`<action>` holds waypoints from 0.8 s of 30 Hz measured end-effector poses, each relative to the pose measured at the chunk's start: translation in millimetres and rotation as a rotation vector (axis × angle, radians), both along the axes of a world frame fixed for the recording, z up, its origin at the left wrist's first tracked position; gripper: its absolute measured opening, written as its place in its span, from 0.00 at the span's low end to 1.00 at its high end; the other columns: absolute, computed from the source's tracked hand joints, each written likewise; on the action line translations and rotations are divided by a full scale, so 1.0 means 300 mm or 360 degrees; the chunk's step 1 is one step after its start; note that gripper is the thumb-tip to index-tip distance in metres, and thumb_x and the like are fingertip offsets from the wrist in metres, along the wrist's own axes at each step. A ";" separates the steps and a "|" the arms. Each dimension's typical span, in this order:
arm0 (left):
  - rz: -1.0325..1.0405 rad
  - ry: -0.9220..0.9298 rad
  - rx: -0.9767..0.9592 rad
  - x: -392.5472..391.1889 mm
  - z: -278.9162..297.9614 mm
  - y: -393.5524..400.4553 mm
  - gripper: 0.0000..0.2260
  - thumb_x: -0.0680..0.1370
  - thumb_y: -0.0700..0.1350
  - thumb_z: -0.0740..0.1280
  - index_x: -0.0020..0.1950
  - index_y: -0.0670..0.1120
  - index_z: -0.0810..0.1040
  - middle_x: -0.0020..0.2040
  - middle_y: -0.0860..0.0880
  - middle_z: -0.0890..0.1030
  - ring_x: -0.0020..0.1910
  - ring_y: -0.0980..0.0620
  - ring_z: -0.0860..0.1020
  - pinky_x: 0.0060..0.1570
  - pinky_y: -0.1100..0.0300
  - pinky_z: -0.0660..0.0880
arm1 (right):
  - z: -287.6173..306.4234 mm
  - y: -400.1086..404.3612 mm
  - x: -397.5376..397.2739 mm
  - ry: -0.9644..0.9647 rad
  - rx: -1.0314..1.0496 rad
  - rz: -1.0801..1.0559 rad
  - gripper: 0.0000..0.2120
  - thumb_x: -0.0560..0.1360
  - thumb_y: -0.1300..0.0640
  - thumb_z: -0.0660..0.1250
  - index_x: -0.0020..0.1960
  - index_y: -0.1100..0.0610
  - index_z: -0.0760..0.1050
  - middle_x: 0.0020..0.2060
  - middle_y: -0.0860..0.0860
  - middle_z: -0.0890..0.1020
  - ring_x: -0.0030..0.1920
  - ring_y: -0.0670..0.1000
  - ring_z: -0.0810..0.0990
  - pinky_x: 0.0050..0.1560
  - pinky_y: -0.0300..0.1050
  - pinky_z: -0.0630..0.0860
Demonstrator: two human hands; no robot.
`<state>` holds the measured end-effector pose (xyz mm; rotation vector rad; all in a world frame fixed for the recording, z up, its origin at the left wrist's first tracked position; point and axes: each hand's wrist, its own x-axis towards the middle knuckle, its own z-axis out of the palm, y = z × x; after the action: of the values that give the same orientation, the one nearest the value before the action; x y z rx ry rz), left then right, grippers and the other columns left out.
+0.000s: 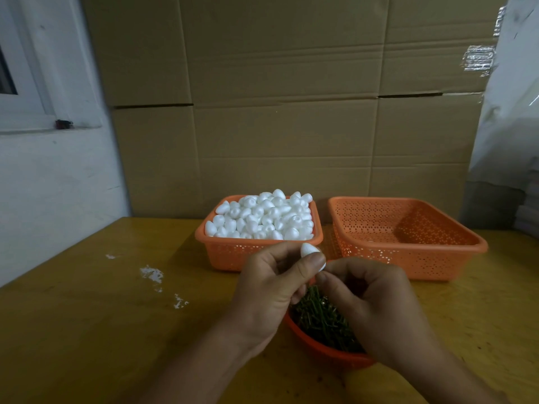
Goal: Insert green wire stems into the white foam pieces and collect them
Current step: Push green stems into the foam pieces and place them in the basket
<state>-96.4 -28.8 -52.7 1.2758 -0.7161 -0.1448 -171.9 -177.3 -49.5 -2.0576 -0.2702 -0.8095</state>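
Both hands meet above a bowl of green wire stems, a white foam piece pinched in the left.

The left hand (269, 282) pinches one smooth, egg-shaped foam piece (309, 252) between thumb and fingers, long axis tilted, narrow end up and to the left. The right hand (370, 301) is curled, thumb and forefinger pressed together just under the foam; whether a stem lies between them cannot be told. Below them a round orange plastic bowl (320, 349) holds a tangle of thin, dark green wire stems (320, 316). Behind, a perforated orange basket (233, 255) is heaped with matte white foam pieces (262, 217); a second perforated basket (408, 252) stands just to its right. White crumbs (151, 274) dot the yellowish wooden table (87, 316). Corrugated cardboard boxes (277, 112) form the backdrop; no readable writing shows.
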 end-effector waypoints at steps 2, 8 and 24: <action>-0.0070 0.0034 -0.0036 0.004 -0.001 0.001 0.13 0.70 0.52 0.76 0.50 0.47 0.86 0.34 0.51 0.77 0.33 0.58 0.72 0.33 0.65 0.70 | 0.006 0.005 -0.001 -0.0011 0.0104 0.0060 0.09 0.77 0.58 0.72 0.45 0.44 0.83 0.29 0.41 0.82 0.27 0.39 0.76 0.29 0.27 0.67; -0.0056 0.0006 -0.0033 0.002 0.001 0.001 0.13 0.71 0.53 0.75 0.51 0.47 0.87 0.34 0.49 0.75 0.34 0.57 0.72 0.34 0.65 0.70 | 0.021 0.023 -0.004 -0.0082 0.0176 0.0179 0.11 0.76 0.62 0.70 0.39 0.49 0.84 0.29 0.38 0.82 0.29 0.36 0.79 0.32 0.24 0.70; 0.0051 -0.0328 0.0012 -0.025 0.019 0.007 0.06 0.78 0.49 0.69 0.50 0.49 0.84 0.33 0.59 0.80 0.35 0.64 0.77 0.37 0.71 0.72 | 0.015 0.030 -0.005 -0.0086 0.0173 0.0134 0.06 0.75 0.52 0.68 0.42 0.46 0.83 0.27 0.37 0.81 0.27 0.38 0.78 0.30 0.25 0.68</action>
<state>-103.8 -26.7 -47.2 1.3207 -0.8716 0.0106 -173.5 -168.4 -45.1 -1.9122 -0.3333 -0.8112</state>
